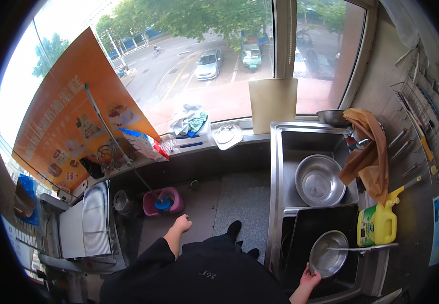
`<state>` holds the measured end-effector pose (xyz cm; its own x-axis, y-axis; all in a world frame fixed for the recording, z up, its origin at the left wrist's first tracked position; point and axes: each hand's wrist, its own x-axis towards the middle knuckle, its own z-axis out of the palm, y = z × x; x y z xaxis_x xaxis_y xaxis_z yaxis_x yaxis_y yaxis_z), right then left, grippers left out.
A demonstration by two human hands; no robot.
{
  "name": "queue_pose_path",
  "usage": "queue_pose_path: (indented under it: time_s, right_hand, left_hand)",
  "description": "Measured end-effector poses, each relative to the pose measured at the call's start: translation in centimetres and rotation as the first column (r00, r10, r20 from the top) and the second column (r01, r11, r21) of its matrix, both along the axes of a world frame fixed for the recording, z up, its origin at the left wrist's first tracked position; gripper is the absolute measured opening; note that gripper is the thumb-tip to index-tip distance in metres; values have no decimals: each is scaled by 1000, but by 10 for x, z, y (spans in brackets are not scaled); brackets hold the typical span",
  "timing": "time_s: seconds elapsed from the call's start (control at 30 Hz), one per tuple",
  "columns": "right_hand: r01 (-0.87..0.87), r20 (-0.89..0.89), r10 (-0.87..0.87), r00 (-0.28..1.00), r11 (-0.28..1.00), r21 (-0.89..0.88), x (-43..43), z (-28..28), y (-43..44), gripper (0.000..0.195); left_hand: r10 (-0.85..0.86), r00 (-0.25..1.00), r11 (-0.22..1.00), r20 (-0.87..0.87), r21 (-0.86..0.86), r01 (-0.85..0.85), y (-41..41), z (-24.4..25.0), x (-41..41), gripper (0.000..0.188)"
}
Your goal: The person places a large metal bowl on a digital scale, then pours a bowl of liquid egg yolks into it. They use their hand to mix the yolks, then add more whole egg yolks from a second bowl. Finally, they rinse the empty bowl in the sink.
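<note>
My right hand (310, 276) grips the rim of a metal bowl (328, 254), which is held over a black board (324, 216) lying across the nearer sink basin. A faucet spout (371, 247) reaches above the bowl from the right. My left hand (183, 223) hangs over the floor with its fingers curled and nothing seen in it. A larger steel basin (320, 180) rests in the farther sink basin. Beside the sink stands a yellow plastic jug (377, 225), and brown cloth (371, 159) drapes over the far faucet area.
On the floor are a pink mop bucket (163, 201) and a metal pot (123, 201). Wire racks (97, 220) stand at left. The windowsill (244, 139) holds cloths (189, 121), a bag (145, 144) and a lid (227, 136). Utensils hang on the right wall.
</note>
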<state>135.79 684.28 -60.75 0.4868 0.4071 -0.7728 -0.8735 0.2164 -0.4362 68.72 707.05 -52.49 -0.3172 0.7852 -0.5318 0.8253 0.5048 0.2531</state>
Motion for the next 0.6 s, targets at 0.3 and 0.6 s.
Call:
queue_pose_path:
  time_s: [0.3,0.6]
  right_hand:
    - [-8,-12,9,1000,1000,25,-2,5,9,59]
    - [3,-10,-3,1000,1000,23,-2,3,9,61]
  left_hand:
    - [-7,999,996,38,89,4,4,-13,1,49]
    - [-14,1000,1000,23,-1,14,0,-6,-1,49]
